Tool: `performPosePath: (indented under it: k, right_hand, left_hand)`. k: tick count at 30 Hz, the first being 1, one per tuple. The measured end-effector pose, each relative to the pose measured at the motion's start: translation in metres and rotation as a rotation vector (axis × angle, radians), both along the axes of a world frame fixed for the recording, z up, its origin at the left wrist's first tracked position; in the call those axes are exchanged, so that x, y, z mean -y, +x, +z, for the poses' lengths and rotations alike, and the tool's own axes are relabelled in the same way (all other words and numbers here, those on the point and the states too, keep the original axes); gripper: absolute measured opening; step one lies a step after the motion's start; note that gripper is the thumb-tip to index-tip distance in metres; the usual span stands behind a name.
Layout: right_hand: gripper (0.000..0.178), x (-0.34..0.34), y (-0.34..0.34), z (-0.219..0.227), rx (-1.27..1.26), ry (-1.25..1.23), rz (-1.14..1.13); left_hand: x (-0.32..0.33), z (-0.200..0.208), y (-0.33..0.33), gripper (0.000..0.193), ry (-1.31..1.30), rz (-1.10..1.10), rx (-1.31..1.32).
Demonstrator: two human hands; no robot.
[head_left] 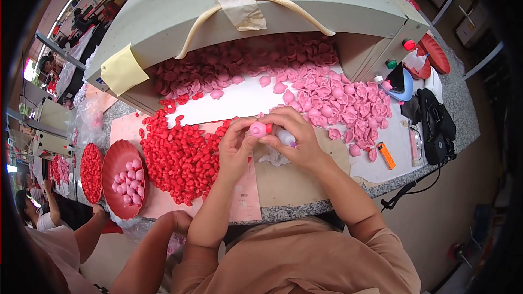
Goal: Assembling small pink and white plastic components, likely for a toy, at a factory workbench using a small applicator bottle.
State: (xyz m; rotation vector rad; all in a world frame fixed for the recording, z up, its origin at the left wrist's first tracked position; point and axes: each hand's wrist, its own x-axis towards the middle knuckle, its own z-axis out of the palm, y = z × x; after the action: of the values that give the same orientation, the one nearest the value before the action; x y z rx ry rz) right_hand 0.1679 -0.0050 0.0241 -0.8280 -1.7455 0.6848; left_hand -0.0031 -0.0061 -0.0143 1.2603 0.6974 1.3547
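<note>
Above the table's front part, my left hand (235,149) pinches a small pink rounded plastic piece (257,129) between thumb and fingers. My right hand (298,137) is closed at the piece's right side, where a small red plastic part (268,128) shows against it. Whether the two parts are joined, I cannot tell. Partly hidden by my right hand, a whitish bottle with a purple tip (287,139) sits by a crumpled white cloth (273,158). To the left spreads a heap of small red parts (182,163); pink petal-like pieces (346,100) are piled on the right.
A grey machine hood (305,11) arches over more pink pieces at the back. An orange lighter (385,155) and a black bag (436,125) lie at right. At left stand a red dish with pink balls (122,158) and another person's arm (155,247).
</note>
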Motion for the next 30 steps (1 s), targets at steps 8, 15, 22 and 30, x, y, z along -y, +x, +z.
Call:
performPosePath:
  k: [8, 15, 22, 30]
  right_hand:
    - [0.033, 0.000, 0.000, -0.003, -0.018, -0.039, 0.009]
    - [0.033, 0.000, -0.002, -0.004, -0.013, -0.029, -0.015]
    - [0.032, 0.001, -0.004, -0.001, -0.013, -0.020, -0.017]
    - [0.035, -0.002, 0.000, -0.007, 0.049, 0.111, -0.029]
  left_hand:
    - [0.000, -0.001, 0.000, 0.028, 0.018, 0.017, 0.005]
    - [0.000, 0.000, -0.001, 0.027, 0.028, 0.021, -0.029]
    - [0.001, -0.002, -0.003, 0.028, 0.026, 0.040, -0.072]
    - [0.033, 0.097, 0.004, 0.023, 0.679, -0.009, -1.091]
